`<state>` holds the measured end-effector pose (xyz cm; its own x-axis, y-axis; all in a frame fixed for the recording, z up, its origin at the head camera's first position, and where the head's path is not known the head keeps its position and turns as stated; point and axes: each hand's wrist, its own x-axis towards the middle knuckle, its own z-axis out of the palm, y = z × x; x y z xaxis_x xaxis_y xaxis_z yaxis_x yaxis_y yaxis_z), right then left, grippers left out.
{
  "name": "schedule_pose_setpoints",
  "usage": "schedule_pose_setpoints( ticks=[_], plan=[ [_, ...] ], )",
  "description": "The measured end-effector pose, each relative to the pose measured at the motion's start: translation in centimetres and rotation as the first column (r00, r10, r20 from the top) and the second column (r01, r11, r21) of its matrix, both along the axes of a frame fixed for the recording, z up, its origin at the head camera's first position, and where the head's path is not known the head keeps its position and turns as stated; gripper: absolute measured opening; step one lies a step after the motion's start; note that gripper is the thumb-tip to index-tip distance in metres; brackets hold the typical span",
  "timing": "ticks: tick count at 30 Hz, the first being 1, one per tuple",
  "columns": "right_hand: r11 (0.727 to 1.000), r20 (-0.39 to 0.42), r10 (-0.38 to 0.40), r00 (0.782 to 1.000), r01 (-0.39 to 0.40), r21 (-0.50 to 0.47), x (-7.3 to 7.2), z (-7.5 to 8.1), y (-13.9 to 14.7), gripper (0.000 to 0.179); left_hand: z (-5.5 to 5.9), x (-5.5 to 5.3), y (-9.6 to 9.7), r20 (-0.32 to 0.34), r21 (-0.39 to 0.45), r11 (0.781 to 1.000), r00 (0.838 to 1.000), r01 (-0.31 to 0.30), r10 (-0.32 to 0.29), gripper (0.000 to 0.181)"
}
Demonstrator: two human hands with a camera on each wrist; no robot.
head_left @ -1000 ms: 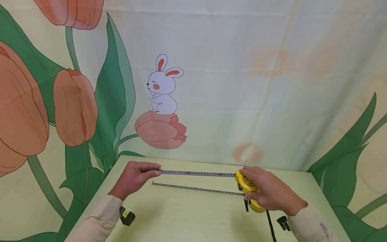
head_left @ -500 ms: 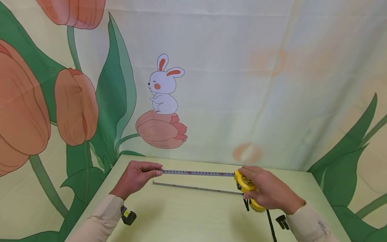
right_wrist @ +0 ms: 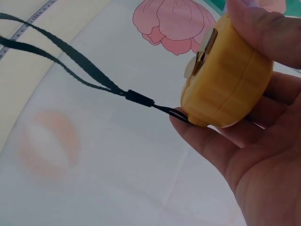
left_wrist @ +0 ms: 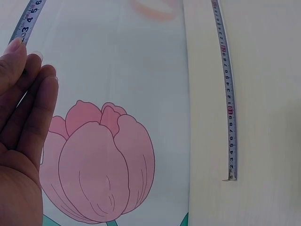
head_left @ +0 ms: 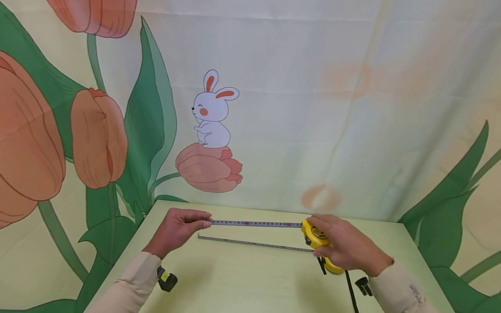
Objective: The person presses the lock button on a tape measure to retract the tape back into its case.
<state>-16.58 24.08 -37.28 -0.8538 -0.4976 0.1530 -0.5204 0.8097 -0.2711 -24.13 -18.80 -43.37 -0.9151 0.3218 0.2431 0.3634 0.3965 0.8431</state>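
Observation:
My left hand (head_left: 176,230) pinches the end of a silver tape measure blade (head_left: 258,224) between thumb and fingers; the left wrist view shows the blade's low numbers at the thumb. On the right, my right hand (head_left: 350,244) grips the yellow tape measure case (head_left: 313,234) that the blade runs into. A dark wrist strap (right_wrist: 75,59) hangs off this case in the right wrist view. Below the raised blade, a second blade (head_left: 254,244) lies stretched across the table, its hooked end at left. Its yellow case (head_left: 333,266) is partly hidden behind my right hand.
The pale yellow table (head_left: 242,287) meets a printed backdrop (head_left: 274,130) with tulips and a rabbit along its back edge. A black strap (head_left: 351,291) trails toward the front edge at right. Small black devices (head_left: 167,281) sit at both wrists.
My right hand, with the tape measure case, has moved slightly left toward my left hand. The stretch of blade between the hands looks a little shorter. Both grips are kept.

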Motion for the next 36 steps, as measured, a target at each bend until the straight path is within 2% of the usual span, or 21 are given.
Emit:
schedule_pose_setpoints(
  ticks=[11, 20, 28, 36],
  plan=[
    [1.000, -0.029, 0.019, 0.999, -0.019, 0.002, -0.2, -0.2, -0.3, 0.065, -0.1, 0.1, 0.0, 0.005, 0.005, 1.000, 1.000, -0.011, 0.011, 0.025],
    [1.000, -0.008, 0.016, 1.000, -0.016, 0.005, -0.1, -0.2, -0.7, 0.065, 0.0, 0.2, 0.1, 0.011, -0.009, 1.000, 1.000, -0.013, 0.013, 0.025],
    [0.999, -0.041, 0.034, 0.999, -0.034, 0.001, -0.4, -0.2, -1.1, 0.065, -0.1, 0.3, 0.1, 0.002, -0.005, 1.000, 1.000, -0.027, 0.027, 0.026],
    [1.000, -0.025, 0.028, 0.999, -0.028, -0.002, -0.4, -0.2, -1.2, 0.063, -0.2, 0.2, 0.3, -0.002, 0.000, 1.000, 1.000, -0.010, 0.010, 0.026]
  ],
)
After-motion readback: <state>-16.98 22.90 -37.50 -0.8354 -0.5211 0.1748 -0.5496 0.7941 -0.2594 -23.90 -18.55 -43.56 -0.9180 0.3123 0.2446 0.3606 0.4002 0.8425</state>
